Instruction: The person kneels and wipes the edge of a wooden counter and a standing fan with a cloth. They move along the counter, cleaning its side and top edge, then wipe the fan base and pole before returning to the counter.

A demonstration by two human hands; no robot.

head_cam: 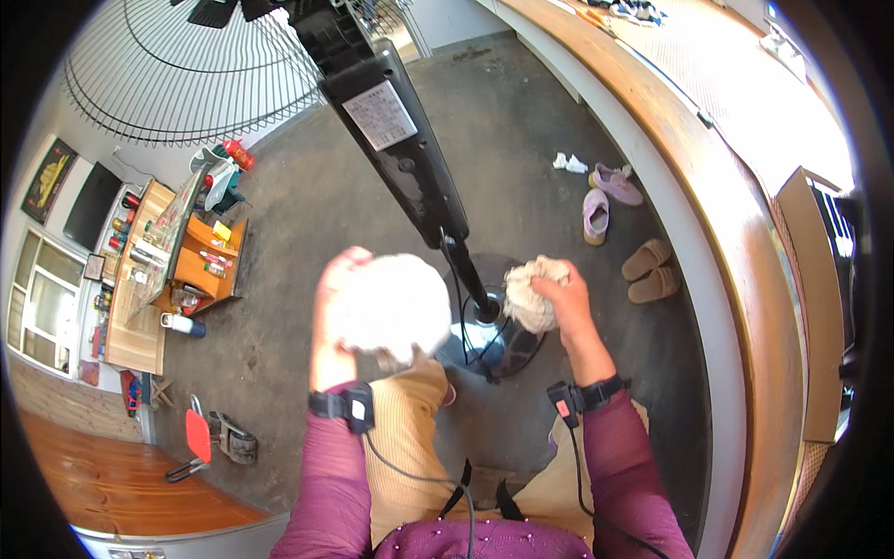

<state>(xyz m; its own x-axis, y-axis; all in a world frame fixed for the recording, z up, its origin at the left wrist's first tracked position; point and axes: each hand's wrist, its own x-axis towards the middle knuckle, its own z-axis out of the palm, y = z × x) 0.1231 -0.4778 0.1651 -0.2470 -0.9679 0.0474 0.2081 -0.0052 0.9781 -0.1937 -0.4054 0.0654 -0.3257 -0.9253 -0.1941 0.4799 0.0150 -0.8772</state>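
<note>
My left hand (332,311) grips a bundled white cloth (394,304), so brightly lit that its folds are washed out. In my right hand (573,300) is a smaller crumpled beige cloth (529,300), its edges ragged. Between and beyond both hands rises the black column of a standing fan (408,154), leaning across the view, with a label bearing writing on it. Its round base (517,346) rests on the floor, partly hidden, with a loose cable over it. A wire fan guard (188,91) fills the upper left. Neither cloth plainly touches the fan.
Lilac shoes (596,216), brown slippers (649,271) and crumpled white tissue (570,163) lie on the dark floor (300,202) to the right. A wood-edged raised platform (705,175) curves along that side. At left stand a cluttered wooden cabinet (136,342) and a red-topped folding stool (198,437).
</note>
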